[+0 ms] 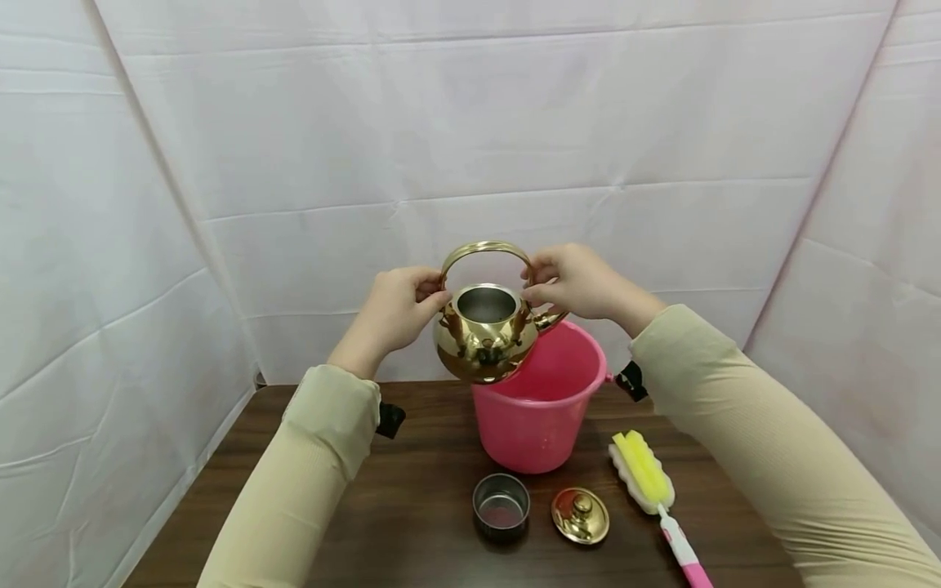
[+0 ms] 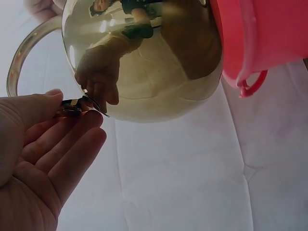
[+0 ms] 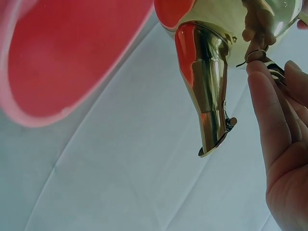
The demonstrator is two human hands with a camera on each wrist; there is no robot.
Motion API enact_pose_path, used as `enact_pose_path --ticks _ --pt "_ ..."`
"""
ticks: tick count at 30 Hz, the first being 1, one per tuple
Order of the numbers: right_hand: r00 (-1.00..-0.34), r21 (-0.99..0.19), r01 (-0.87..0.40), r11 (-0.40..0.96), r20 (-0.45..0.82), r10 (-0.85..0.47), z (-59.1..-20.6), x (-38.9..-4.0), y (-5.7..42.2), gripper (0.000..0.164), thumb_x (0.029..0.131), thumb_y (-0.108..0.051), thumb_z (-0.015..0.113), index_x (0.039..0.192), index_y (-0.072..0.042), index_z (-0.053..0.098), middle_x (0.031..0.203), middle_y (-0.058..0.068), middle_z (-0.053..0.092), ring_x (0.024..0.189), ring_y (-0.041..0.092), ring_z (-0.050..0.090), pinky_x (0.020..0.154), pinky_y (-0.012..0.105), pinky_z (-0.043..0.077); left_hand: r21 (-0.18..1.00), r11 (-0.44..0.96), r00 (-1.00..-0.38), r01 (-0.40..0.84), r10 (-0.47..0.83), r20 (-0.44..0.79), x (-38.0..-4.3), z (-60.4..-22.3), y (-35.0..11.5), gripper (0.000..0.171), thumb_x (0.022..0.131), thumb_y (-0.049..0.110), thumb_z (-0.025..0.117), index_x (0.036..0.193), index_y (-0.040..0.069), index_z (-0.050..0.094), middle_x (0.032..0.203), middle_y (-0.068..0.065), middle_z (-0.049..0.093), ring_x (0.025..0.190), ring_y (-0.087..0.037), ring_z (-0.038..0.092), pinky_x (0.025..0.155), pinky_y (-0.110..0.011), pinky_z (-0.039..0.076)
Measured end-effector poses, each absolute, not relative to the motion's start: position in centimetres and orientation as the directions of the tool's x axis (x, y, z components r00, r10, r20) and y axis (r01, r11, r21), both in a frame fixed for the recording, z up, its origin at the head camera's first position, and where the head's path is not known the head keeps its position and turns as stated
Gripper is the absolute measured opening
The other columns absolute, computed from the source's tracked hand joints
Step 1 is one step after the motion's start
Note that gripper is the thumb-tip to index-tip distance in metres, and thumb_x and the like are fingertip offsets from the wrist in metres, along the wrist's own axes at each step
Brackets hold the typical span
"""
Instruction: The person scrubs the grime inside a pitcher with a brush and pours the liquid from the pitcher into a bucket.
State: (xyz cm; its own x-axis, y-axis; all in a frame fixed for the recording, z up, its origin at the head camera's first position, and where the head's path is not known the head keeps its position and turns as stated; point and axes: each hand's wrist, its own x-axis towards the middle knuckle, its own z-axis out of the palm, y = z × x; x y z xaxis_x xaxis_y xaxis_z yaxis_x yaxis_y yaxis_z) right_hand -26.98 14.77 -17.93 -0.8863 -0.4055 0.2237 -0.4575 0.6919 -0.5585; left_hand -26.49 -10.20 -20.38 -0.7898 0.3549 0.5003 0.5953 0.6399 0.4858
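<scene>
A shiny gold kettle (image 1: 481, 347) without its lid hangs in the air, overlapping the left part of the pink bucket (image 1: 532, 433) in the head view. Its arched handle (image 1: 486, 246) stands up over the round opening. My left hand (image 1: 397, 309) pinches the left foot of the handle between thumb and fingers, as the left wrist view also shows. On the other side my right hand (image 1: 581, 282) pinches the right foot of the handle, close above the spout (image 3: 209, 91). The kettle's inside looks dark grey.
On the brown wooden table (image 1: 412, 490) stand a small metal cup (image 1: 501, 482) and a gold lid (image 1: 594, 523) with a knob, in front of the bucket. A yellow and white sponge brush (image 1: 643, 469) lies to the right. White cloth (image 1: 470, 122) encloses the back and sides.
</scene>
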Motion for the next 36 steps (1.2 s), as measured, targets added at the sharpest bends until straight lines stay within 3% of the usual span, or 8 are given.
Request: enact_pose_path --ticks 18,26,36 --pt "-0.892 -0.551 -0.452 0.701 0.283 -0.352 -18.9 -27.5 16.0 0.015 0.087 -0.008 0.065 0.1 0.0 0.062 0.099 0.016 0.069 0.086 0.026 0.069 0.061 0.032 0.058 0.526 0.624 -0.811 0.578 0.372 0.451 -28.2 -20.7 -8.4 0.023 0.091 0.012 0.063 0.11 -0.001 0.062 0.105 -0.014 0.07 0.097 -0.026 0.068 0.086 -0.036 0.053" --pt "-0.864 -0.462 -0.492 0.738 0.365 -0.347 -20.3 -27.6 16.7 0.015 0.087 -0.008 0.066 0.099 0.0 0.062 0.106 0.02 0.068 0.088 0.03 0.071 0.065 0.031 0.058 0.524 0.613 -0.805 0.591 0.407 0.432 -28.7 -21.2 -7.7 0.02 0.09 0.008 0.064 0.109 0.001 0.061 0.111 -0.015 0.068 0.102 -0.027 0.067 0.087 -0.034 0.054" --pt "-0.823 -0.42 -0.54 0.729 0.444 -0.353 -22.1 -27.4 17.3 0.017 0.086 -0.004 0.067 0.101 0.0 0.059 0.109 0.019 0.065 0.097 0.034 0.068 0.074 0.037 0.058 0.343 0.668 -0.733 0.661 0.474 0.489 -29.2 -22.4 -7.0 0.022 0.088 0.012 0.067 0.106 0.002 0.062 0.106 -0.011 0.068 0.1 -0.023 0.067 0.085 -0.031 0.055"
